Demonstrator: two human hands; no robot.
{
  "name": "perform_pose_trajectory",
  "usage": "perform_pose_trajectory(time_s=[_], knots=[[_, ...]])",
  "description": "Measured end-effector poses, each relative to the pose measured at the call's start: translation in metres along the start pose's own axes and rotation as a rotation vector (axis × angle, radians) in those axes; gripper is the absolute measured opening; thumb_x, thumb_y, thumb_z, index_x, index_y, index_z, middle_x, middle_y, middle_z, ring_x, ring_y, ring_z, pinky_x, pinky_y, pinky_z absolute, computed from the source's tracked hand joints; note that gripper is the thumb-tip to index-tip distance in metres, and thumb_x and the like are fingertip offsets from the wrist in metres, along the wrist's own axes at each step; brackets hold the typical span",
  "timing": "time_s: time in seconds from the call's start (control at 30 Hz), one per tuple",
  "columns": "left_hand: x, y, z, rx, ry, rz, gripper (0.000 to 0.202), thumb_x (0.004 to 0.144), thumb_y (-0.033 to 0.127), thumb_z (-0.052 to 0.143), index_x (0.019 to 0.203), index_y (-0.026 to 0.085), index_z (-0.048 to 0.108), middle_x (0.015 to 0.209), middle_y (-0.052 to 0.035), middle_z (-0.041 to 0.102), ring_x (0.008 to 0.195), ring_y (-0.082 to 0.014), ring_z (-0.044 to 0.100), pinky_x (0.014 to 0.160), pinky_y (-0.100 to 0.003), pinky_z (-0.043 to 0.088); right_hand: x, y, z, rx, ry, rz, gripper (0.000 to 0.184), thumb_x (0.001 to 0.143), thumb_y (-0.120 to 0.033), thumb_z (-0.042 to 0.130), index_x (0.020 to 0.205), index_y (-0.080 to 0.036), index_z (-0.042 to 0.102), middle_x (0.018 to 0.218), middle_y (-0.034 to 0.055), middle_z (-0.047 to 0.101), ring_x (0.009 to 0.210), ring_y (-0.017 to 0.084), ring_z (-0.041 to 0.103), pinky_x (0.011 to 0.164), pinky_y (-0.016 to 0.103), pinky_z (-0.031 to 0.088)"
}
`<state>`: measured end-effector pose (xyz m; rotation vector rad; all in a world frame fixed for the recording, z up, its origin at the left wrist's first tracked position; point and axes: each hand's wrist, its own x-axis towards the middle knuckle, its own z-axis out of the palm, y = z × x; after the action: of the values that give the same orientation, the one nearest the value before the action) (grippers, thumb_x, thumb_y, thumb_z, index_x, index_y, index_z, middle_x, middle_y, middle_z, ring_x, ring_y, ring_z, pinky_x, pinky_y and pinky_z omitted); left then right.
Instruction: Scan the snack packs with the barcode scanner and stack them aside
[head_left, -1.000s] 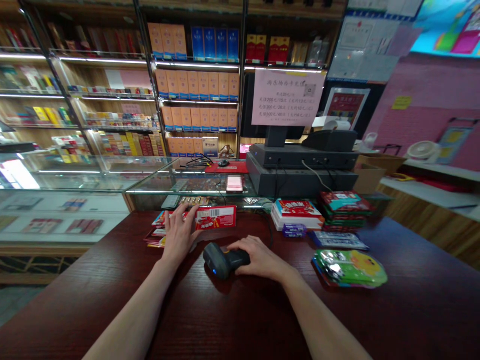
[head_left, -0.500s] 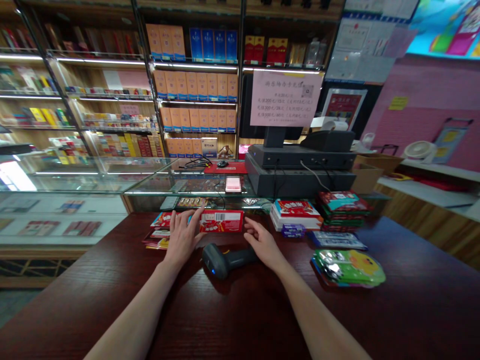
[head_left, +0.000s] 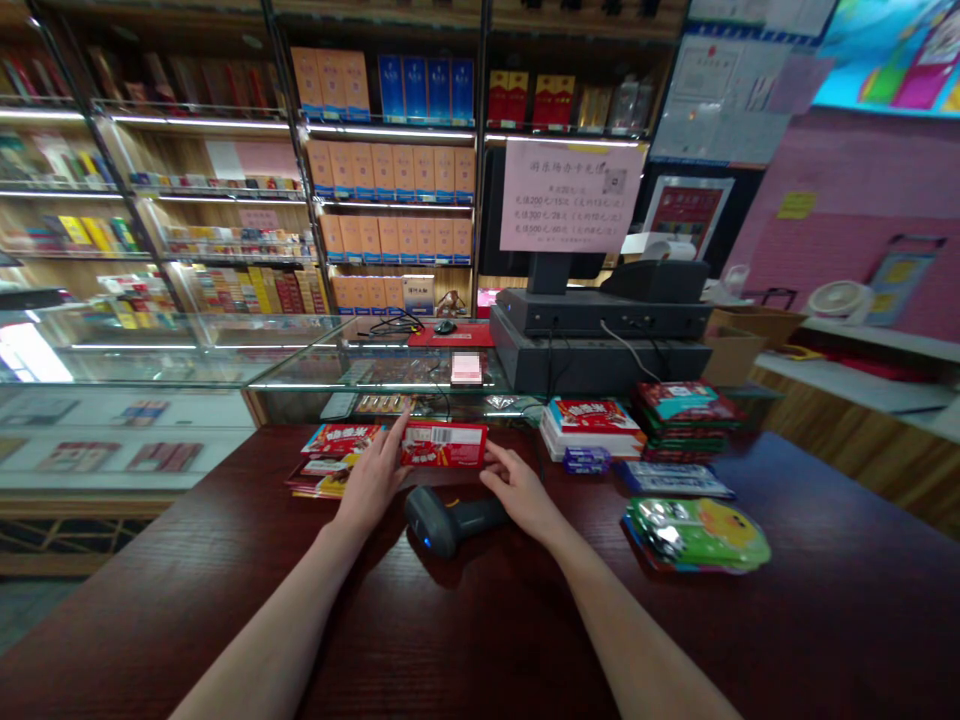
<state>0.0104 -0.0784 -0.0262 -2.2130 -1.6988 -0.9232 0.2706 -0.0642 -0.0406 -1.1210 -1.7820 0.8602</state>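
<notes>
A red snack box [head_left: 455,450] with a barcode lies label side up on the dark wooden counter. Its left end is in my left hand [head_left: 375,475], the forefinger reaching along the far corner and the thumb at the near edge. My right hand [head_left: 517,485] closes on its right end with bent fingers. Just nearer to me rests a black barcode scanner [head_left: 450,520] with a blue light, its handle end partly behind my right hand. Left of my left hand sits a stack of snack packets [head_left: 319,468], red and yellow, partly covered by that hand.
On the right are stacked red-and-white boxes [head_left: 589,425], dark red packets [head_left: 686,410], small purple packs [head_left: 587,460], a blue packet [head_left: 675,479] and a green blister pack [head_left: 697,535]. Behind the counter stand a glass case [head_left: 289,375] and a cash register [head_left: 600,345].
My right hand has moved left onto the box's right end. My left hand has shifted slightly right, its fingers drawn closer together, showing more of the packet stack. The scanner stays in place.
</notes>
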Motion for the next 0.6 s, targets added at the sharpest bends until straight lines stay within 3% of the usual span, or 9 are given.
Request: perform_pose_trajectory(time_s=[0.13,0.3,0.43,0.6], knots=[[0.0006,-0.0013,0.0017,-0.034,-0.029,-0.033,0.095,0.085,0.019,0.062,0.159,0.033,0.004,0.129,-0.0085,0.054,0.114,-0.0269,0.063,0.095,-0.038,0.052,-0.0003,-0.0029,-0.0003,-0.007,-0.004,0.001,0.059,0.084,-0.024,0.057,0.143,-0.02,0.052,0.112,0.0072,0.059,0.094,0.017,0.064,0.095,0.036,0.051],[0.002,-0.0048,-0.001,-0.072,-0.022,0.024,0.082,0.091,0.023,0.056,0.159,0.029,0.011,0.127,-0.0107,0.06,0.114,-0.0264,0.064,0.096,-0.039,0.051,-0.0002,-0.0036,-0.0012,-0.018,0.029,-0.019,0.06,0.084,-0.024,0.058,0.144,-0.022,0.05,0.116,0.0078,0.059,0.1,0.019,0.064,0.097,0.038,0.051],[0.0015,-0.0044,-0.0031,-0.134,0.002,0.065,0.063,0.097,0.027,0.047,0.156,0.025,0.026,0.122,-0.0107,0.067,0.112,-0.0254,0.065,0.097,-0.042,0.051,0.0018,-0.0008,-0.0001,0.067,0.074,-0.001,0.057,0.086,-0.029,0.058,0.142,-0.022,0.052,0.125,0.0101,0.06,0.109,0.021,0.065,0.096,0.038,0.053],[-0.0005,0.0027,-0.0034,-0.256,0.022,-0.019,0.045,0.1,0.035,0.042,0.143,0.026,0.046,0.115,-0.0065,0.072,0.105,-0.023,0.07,0.093,-0.039,0.054,0.0053,-0.0019,-0.002,0.266,0.139,0.001,0.045,0.087,-0.039,0.061,0.129,-0.023,0.06,0.127,0.0103,0.068,0.115,0.024,0.066,0.102,0.043,0.052]])
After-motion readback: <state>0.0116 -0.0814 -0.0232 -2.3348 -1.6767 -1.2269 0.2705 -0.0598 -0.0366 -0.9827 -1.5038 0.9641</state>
